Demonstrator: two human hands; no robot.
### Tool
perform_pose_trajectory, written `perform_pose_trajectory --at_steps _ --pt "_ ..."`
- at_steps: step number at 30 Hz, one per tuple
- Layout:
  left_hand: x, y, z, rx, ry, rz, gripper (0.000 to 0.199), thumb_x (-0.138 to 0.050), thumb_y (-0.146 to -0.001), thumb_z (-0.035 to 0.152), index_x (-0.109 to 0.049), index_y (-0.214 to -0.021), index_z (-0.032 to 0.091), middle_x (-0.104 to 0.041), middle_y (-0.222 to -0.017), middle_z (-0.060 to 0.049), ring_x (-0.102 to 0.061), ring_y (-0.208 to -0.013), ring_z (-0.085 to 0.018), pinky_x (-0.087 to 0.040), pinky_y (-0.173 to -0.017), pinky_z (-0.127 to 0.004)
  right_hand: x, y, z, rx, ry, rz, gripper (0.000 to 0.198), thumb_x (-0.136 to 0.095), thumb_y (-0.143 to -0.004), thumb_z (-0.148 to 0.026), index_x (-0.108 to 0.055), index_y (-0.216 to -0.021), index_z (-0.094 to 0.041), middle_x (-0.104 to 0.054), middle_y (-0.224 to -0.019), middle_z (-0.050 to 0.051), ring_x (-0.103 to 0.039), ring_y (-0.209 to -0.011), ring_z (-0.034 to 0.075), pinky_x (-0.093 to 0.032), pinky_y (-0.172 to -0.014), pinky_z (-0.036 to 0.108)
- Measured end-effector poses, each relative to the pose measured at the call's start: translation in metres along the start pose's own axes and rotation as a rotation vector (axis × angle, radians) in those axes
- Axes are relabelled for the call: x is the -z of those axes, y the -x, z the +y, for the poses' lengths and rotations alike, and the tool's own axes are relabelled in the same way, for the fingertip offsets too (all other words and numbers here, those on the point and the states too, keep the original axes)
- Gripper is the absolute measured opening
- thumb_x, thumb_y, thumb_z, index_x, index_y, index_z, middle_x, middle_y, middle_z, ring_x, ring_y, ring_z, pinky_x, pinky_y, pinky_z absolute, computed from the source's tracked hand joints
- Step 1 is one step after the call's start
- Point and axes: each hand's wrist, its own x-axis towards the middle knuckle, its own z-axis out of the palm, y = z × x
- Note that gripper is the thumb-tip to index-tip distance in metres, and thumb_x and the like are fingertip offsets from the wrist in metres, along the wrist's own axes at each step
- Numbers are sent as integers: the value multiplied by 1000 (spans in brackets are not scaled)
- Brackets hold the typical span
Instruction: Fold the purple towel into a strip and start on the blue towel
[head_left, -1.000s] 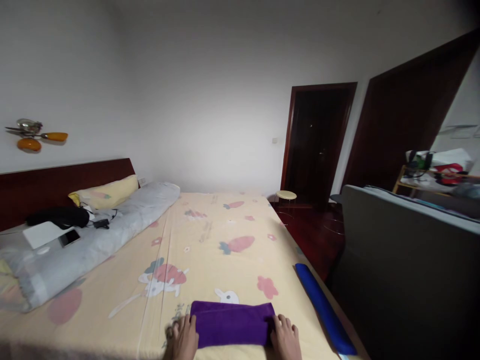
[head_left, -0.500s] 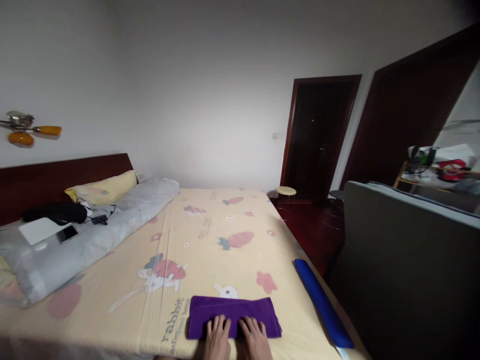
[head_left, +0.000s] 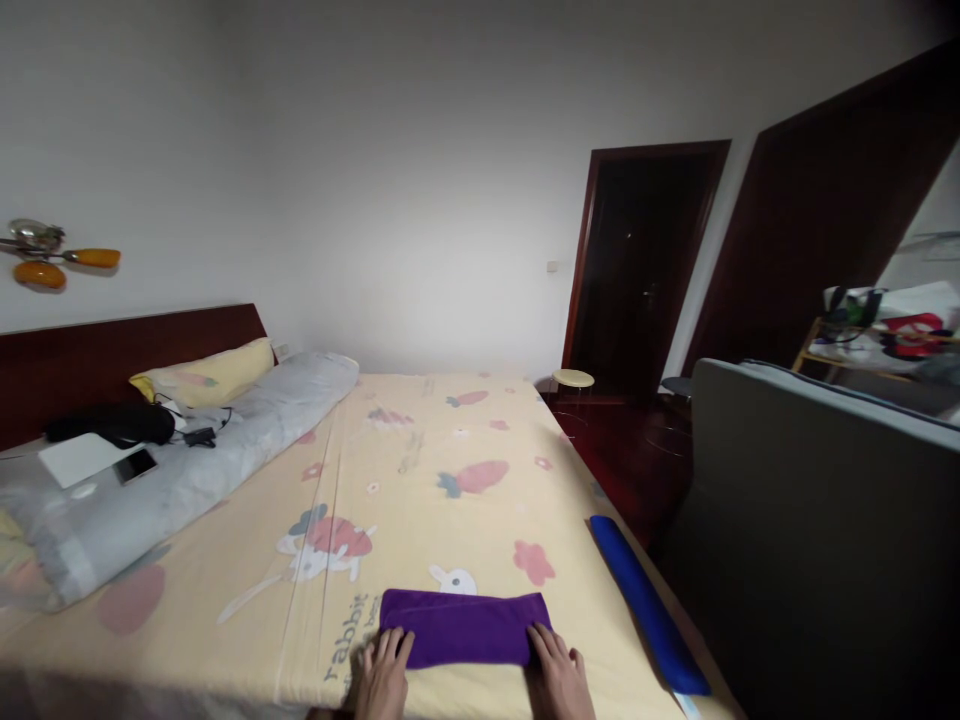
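A folded purple towel (head_left: pixel 469 628) lies flat near the front edge of the bed. The fingers of my left hand (head_left: pixel 386 672) curl over its near left corner. At the near right corner, my right hand (head_left: pixel 556 670) has its fingers bent over the cloth in the same way. Both thumbs are hidden, and the hands cover the towel's two near corners. The towel's middle and far edge are uncovered between the hands.
The bed wears a cream sheet (head_left: pixel 480 520) with rabbit and carrot prints. A long blue cushion (head_left: pixel 649 610) lies along its right edge. To the left are a rolled grey quilt (head_left: pixel 247 450), a pillow (head_left: pixel 217 375) and a laptop (head_left: pixel 86 458). A dark panel (head_left: pixel 817 540) stands at right.
My hands have moved apart, from the middle of the towel's near side out to its two near corners. The towel's near edge sits slightly farther away.
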Motion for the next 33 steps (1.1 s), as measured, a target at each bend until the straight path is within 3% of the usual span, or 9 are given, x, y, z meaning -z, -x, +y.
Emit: perform_pose_trajectory --at_steps 4,9,11,15,17,22,26,28,33 --pt "14 -7 8 10 14 -11 69 -20 -78 3 -46 -135 29 -48 -148 -3 -35 -140 -19 -20 -117 -49 16 -6 -12 4 -13 19 53 -39 -77 -13 -54 -127 -22 -59 -134 10 -53 -122 26 -36 -100 47" --pt "36 -9 4 -44 36 -14 56 -32 -79 14 -53 -128 30 -54 -143 -1 -42 -135 -18 -17 -118 -45 39 -15 -13 23 -30 -72 51 -39 -71 -9 -61 -115 -21 -67 -118 8 -56 -113 23 -32 -98 41" --pt "45 -8 3 -38 44 -18 54 -35 -79 19 -52 -129 29 -56 -140 -1 -43 -134 -18 -16 -118 -43 42 -18 -11 28 -33 -91 43 -41 -72 -14 -64 -108 -21 -70 -111 8 -58 -109 24 -32 -97 40" --pt "63 -2 6 -17 66 -24 49 -35 -80 26 -55 -125 26 -68 -122 -4 -53 -122 -22 -26 -112 -44 42 -20 -11 29 -24 -122 32 -43 -74 -23 -67 -96 -21 -74 -95 8 -62 -97 24 -35 -92 40" --pt "66 1 8 -9 48 -32 49 -32 -80 24 -58 -121 25 -68 -122 -5 -53 -121 -23 -26 -111 -45 40 -20 -13 25 -8 -115 33 -44 -72 -20 -67 -97 -21 -73 -97 9 -61 -99 26 -35 -93 42" --pt "50 -4 14 35 -66 22 59 -26 -77 10 -53 -128 26 -59 -135 -4 -47 -129 -21 -27 -111 -46 27 -20 -27 12 36 -12 56 -37 -72 -6 -58 -121 -20 -64 -126 13 -54 -119 29 -32 -103 48" --pt "25 -11 41 -88 91 -11 65 -24 -79 8 -40 -139 26 -45 -150 1 -33 -140 -14 -20 -118 -32 8 -18 -58 288 -96 -96 72 -39 -70 -6 -42 -138 -28 -50 -145 4 -44 -133 23 -30 -109 44" --pt "15 -10 60 -145 164 -42 63 -25 -81 12 -37 -141 27 -39 -154 2 -28 -144 -14 -18 -120 -31 -3 -16 -77 361 -138 -109 70 -42 -70 -8 -44 -136 -29 -49 -146 3 -44 -133 23 -31 -109 42" --pt "6 0 88 -126 177 -189 60 -24 -84 18 -35 -142 25 -32 -157 -4 -20 -147 -22 -12 -122 -47 -30 -7 -96 276 -110 -34 41 -49 -77 -23 -60 -116 -30 -67 -122 4 -59 -111 25 -40 -98 40"
